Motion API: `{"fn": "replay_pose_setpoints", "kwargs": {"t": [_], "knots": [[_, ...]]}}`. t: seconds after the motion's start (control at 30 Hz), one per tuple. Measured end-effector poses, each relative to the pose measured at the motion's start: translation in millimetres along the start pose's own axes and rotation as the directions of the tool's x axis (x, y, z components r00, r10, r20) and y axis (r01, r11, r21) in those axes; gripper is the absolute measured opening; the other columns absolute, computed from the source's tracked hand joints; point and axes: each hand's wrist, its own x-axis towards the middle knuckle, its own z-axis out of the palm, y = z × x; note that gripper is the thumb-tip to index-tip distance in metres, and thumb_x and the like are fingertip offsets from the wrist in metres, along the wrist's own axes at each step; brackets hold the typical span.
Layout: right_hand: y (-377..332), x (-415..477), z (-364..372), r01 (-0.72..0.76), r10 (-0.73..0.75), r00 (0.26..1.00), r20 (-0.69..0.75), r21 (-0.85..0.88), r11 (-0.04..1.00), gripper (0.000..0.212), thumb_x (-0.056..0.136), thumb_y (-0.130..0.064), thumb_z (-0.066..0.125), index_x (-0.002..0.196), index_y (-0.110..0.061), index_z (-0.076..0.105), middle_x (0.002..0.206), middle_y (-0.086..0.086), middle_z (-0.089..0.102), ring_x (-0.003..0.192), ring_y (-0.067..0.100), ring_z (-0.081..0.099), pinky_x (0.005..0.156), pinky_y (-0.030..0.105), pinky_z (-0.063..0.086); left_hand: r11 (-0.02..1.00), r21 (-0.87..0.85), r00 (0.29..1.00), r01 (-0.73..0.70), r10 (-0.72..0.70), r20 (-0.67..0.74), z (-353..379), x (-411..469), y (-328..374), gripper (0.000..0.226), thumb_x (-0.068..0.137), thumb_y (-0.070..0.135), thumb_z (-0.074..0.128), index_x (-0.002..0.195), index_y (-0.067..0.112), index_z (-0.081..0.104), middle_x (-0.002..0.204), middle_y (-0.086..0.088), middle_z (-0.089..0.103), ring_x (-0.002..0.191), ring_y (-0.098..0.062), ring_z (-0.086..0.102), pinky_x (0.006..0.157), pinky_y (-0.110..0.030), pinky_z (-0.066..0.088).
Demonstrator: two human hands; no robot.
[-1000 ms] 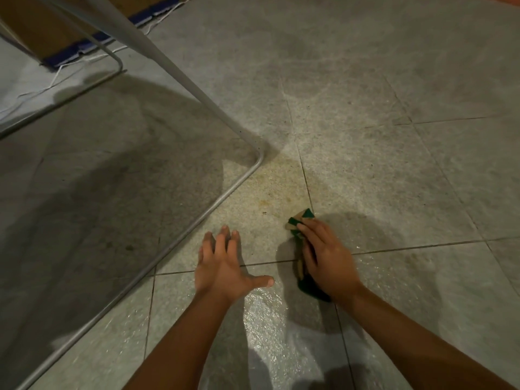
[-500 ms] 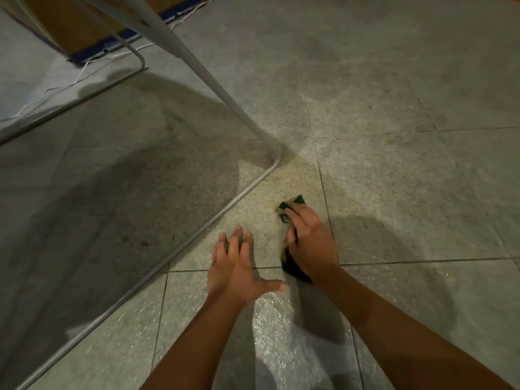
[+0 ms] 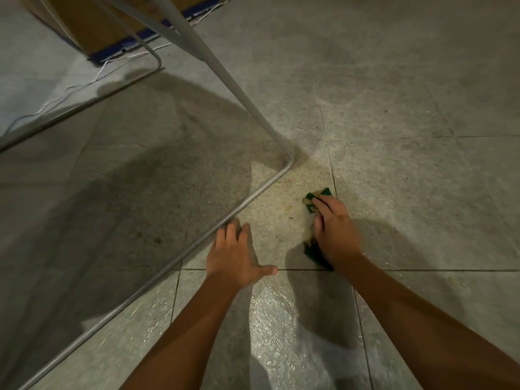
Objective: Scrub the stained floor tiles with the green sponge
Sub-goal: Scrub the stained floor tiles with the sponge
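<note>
Head view: we press the green sponge to the stained floor tiles under our right hand.

Our right hand's fingers curl down over the sponge, clamping it flat on the yellowish stained patch just left of a grout line; green corners show past the fingertips and behind the wrist. Our left hand lies empty, palm down, fingers spread, beside it, fingertips close to the grey metal tube frame that bends at its corner nearby. Wet tile glistens between our forearms. Farther off, a white cord trails by a brown box.
</note>
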Motion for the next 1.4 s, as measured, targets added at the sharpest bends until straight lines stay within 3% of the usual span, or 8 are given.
{"fn": "replay_pose_setpoints", "kwargs": {"t": [0.13,0.37,0.63,0.83,0.97,1.1,1.27,1.4], "knots": [[-20,9,9,0.138,-0.138,0.990,-0.021,0.042,0.989,0.037,0.088,-0.015,0.039,0.109,0.005,0.063,0.112,0.019,0.061,0.106,0.028,0.055,0.094,0.033,0.045,1.000,-0.008,1.000,0.014,-0.014,-0.003,3,-1,-1,0.113,0.070,0.077,0.052,0.151,0.020,-0.003,0.158,-0.002,-0.006,0.144,-0.026,-0.003,0.115,-0.040,0.016],[-3,-18,-8,0.393,-0.409,0.898,0.162,0.119,0.912,0.040,0.088,-0.023,0.040,0.118,-0.004,0.060,0.124,0.009,0.054,0.116,0.020,0.047,0.100,0.032,0.040,1.000,-0.005,1.000,0.013,-0.013,-0.009,3,0,-1,0.113,0.069,0.078,0.051,0.151,0.021,-0.003,0.157,-0.001,-0.005,0.144,-0.024,-0.002,0.113,-0.040,0.023],[10,24,0,0.118,-0.119,0.993,0.010,0.045,0.992,0.029,0.087,-0.003,0.055,0.115,0.002,0.060,0.118,0.017,0.058,0.110,0.029,0.053,0.096,0.039,0.045,1.000,-0.018,0.999,0.020,-0.020,-0.031,4,1,-1,0.114,0.067,0.077,0.054,0.151,0.022,0.000,0.158,0.001,-0.002,0.144,-0.023,0.001,0.113,-0.040,0.025],[-25,43,23,0.115,-0.118,0.993,0.021,0.106,0.988,0.031,0.085,-0.002,0.057,0.115,0.002,0.060,0.118,0.017,0.059,0.113,0.030,0.051,0.100,0.031,0.035,0.999,-0.012,0.999,0.029,-0.030,-0.013,0,0,1,0.114,0.068,0.075,0.056,0.151,0.021,0.000,0.157,0.001,-0.002,0.144,-0.023,0.001,0.112,-0.040,0.025],[-28,27,22,0.250,-0.264,0.960,0.090,0.143,0.958,0.030,0.086,-0.006,0.055,0.114,-0.004,0.062,0.120,0.010,0.060,0.115,0.024,0.051,0.101,0.035,0.040,0.999,-0.005,0.999,0.036,-0.036,-0.001,0,1,3,0.114,0.069,0.075,0.057,0.151,0.020,0.000,0.157,-0.001,-0.002,0.143,-0.024,0.002,0.112,-0.040,0.025],[-10,10,2,0.367,-0.398,0.903,0.162,0.190,0.910,0.036,0.087,-0.017,0.041,0.113,-0.006,0.064,0.119,0.008,0.060,0.114,0.017,0.051,0.098,0.023,0.038,0.999,-0.014,0.999,0.035,-0.035,-0.002,0,2,2,0.114,0.069,0.074,0.057,0.151,0.020,0.000,0.157,0.000,-0.001,0.143,-0.023,0.002,0.112,-0.040,0.025],[5,27,1,0.233,-0.242,0.968,0.067,0.114,0.966,0.039,0.088,-0.021,0.039,0.112,-0.001,0.063,0.117,0.012,0.060,0.111,0.023,0.052,0.097,0.034,0.043,0.999,-0.020,1.000,0.028,-0.027,0.001,2,2,1,0.114,0.069,0.075,0.056,0.151,0.021,-0.002,0.157,0.000,-0.003,0.143,-0.023,0.001,0.112,-0.040,0.027],[-15,41,16,0.147,-0.148,0.989,0.010,0.079,0.986,0.031,0.087,-0.013,0.049,0.111,0.000,0.063,0.113,0.015,0.062,0.109,0.028,0.055,0.099,0.031,0.040,1.000,-0.009,1.000,0.026,-0.026,0.003,2,2,1,0.114,0.069,0.075,0.055,0.151,0.021,-0.003,0.157,0.000,-0.003,0.143,-0.023,0.001,0.112,-0.040,0.026]]}}
